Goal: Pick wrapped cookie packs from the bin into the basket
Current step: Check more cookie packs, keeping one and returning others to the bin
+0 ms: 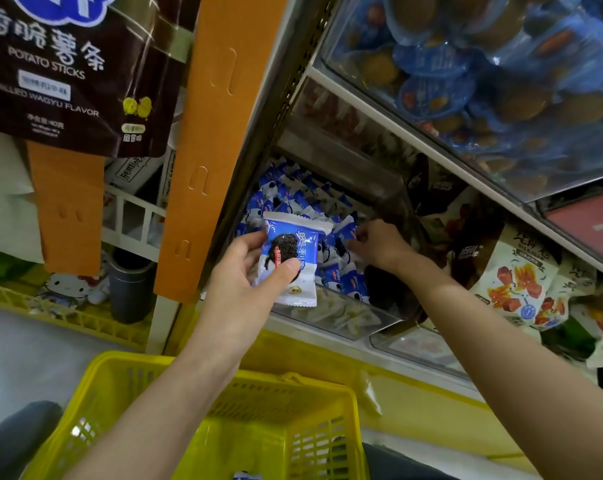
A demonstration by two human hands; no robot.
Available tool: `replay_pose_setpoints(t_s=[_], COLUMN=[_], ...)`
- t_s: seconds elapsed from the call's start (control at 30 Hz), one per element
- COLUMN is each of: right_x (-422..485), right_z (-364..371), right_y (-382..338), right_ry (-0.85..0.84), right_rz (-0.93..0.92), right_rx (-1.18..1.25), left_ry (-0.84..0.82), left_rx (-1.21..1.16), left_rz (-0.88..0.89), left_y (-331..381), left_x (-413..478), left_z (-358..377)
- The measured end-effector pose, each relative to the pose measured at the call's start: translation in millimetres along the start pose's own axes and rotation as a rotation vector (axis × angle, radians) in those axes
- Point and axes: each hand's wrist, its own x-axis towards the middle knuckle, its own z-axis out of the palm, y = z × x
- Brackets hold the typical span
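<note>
Your left hand [244, 268] pinches one cookie pack [289, 261]; the basket [224, 410] lies at six o'clock. Your right hand [379, 244] grips packs in the bin [328, 317].

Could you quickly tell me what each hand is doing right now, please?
Left hand: closed on one wrapped cookie pack, held up in front of the bin.
Right hand: down among the packs in the bin; whether it grips one cannot be told.
</note>
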Motion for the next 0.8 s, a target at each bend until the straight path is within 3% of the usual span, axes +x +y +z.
replay_pose_setpoints(t_s=[0.23, 0.4, 0.67, 0.8], right_x=[10.2, 8.8, 7.6, 19.2], right_z=[6.8, 4.7, 17.7, 7.3], right_y=[-4.8, 5.0, 11.8, 14.2], right_ry=[-0.093, -0.177, -0.038, 0.141], right_rz=[0.079, 0.018, 0.008, 0.060], right_rx=[-0.136, 0.154, 0.280, 0.118], left_ry=[0.014, 0.004, 0.000, 0.001], left_rx=[0.046, 0.047, 0.058, 0.049], left_rz=[-0.009, -0.008, -0.001, 0.000], left_y=[-2.0, -2.0, -2.5, -2.5], left_x=[0.3, -0.2, -1.1, -1.9], left_z=[-1.2, -1.1, 0.7, 0.6])
